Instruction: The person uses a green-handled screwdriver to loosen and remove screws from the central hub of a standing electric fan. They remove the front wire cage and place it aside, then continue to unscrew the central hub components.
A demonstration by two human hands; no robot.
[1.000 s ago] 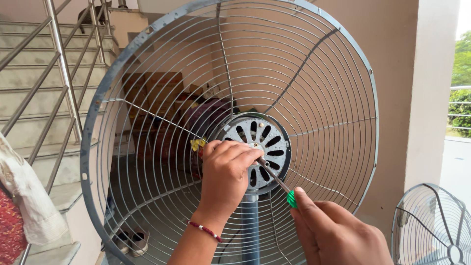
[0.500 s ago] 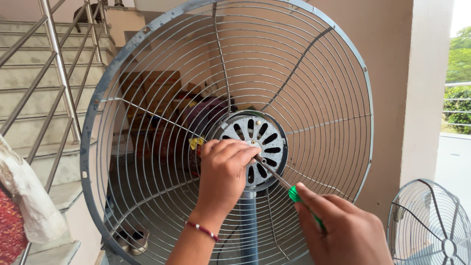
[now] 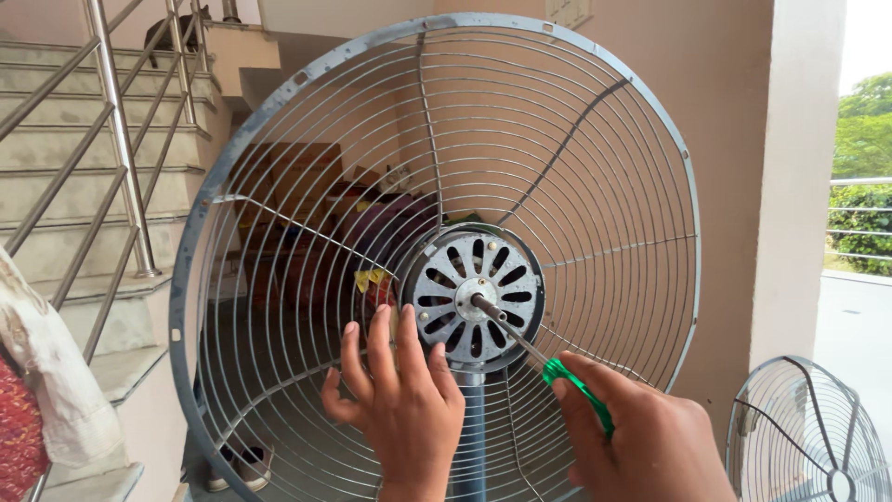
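The person is working on a large fan guard (image 3: 437,139), a round wire cage standing upright on a grey post (image 3: 471,437), with the slotted motor plate (image 3: 477,296) showing at its centre. The right hand (image 3: 650,437) is gripping a screwdriver (image 3: 534,353) by its green handle, fingers clamped around it; the metal shaft is running up and to the left so that its tip is meeting the motor plate close to the short shaft stub in the middle. The tool is angled this way most likely because the hand is sitting low and to the right of the hub, outside the wires, and the blade has to reach in to the plate's face.

The left hand (image 3: 400,400) is resting open against the wires just below and left of the motor plate, fingers spread and pointing up, holding nothing. It is probably steadying the cage so it does not rock or turn while the screwdriver is pressing in.

Behind the wires, boxes and coloured bundles are sitting in shadow under the staircase (image 3: 84,139), whose steel handrail is climbing on the far left. A second, smaller fan guard (image 3: 808,437) is standing at the near right, well apart from the hands. A pair of shoes (image 3: 237,465) is lying on the floor near the bottom left of the big guard, and a pale cloth bag (image 3: 37,390) is hanging at the left edge.
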